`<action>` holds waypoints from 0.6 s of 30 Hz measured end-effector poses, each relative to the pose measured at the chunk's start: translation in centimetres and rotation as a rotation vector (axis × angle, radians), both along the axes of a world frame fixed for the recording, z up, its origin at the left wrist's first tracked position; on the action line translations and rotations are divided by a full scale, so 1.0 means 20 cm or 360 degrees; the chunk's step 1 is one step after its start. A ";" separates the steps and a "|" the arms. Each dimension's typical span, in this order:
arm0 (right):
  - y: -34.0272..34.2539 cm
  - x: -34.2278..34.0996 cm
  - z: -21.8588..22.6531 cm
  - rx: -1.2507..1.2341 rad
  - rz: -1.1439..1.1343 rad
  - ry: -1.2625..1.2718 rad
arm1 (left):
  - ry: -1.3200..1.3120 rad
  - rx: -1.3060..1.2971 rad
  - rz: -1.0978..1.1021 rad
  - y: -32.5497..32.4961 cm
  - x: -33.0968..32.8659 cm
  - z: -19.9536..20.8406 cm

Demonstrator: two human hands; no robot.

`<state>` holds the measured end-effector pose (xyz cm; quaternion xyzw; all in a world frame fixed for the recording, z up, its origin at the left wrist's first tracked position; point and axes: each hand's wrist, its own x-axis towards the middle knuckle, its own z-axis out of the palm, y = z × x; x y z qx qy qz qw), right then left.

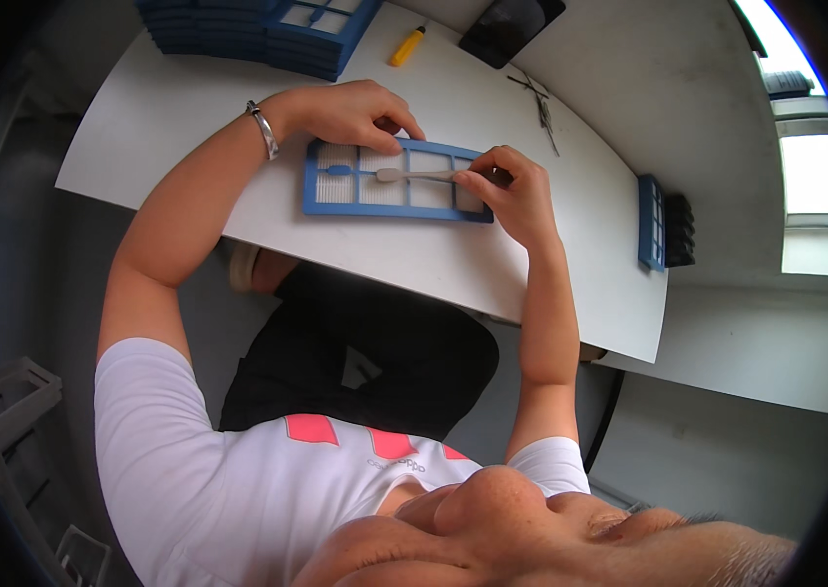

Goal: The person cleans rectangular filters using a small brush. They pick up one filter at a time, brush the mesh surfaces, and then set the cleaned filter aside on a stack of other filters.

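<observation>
A blue-framed pleated filter lies flat near the front edge of the white table, its frame split into several windows. My left hand grips the filter's far edge, thumb on the frame and fingers curled. In my right hand, at the filter's right end, a pale slim toothbrush-like tool is pinched between thumb and fingers. Its rounded head points left over the middle windows; whether it touches the pleats I cannot tell. A small blue oval piece on the frame sits left of that head.
Stacked blue-framed filters stand at the far left of the white table. Behind my hands lie a yellow-handled tool, a dark tablet-like panel and thin dark strips. Another blue-framed filter stands beside black pieces at the right edge.
</observation>
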<state>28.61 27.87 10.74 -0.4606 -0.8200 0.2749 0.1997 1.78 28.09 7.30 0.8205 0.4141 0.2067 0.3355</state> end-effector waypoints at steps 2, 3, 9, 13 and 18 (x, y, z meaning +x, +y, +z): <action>0.00 0.01 0.01 -0.0007 -0.0029 -0.0011 | 0.0004 -0.0072 -0.0007 0.00 0.01 0.01; 0.01 0.01 0.01 -0.0004 -0.0055 -0.0047 | 0.0004 -0.0075 -0.0002 0.01 0.01 0.00; -0.04 -0.07 -0.03 0.0099 0.0130 0.0056 | -0.0023 -0.0077 0.0007 0.01 0.00 0.00; -0.04 -0.06 -0.02 0.0161 0.0112 0.0079 | 0.0000 -0.0076 0.0004 0.01 0.00 0.01; 0.01 0.01 0.03 0.0115 -0.0028 -0.0085 | -0.0008 -0.0037 0.0067 0.01 0.01 -0.01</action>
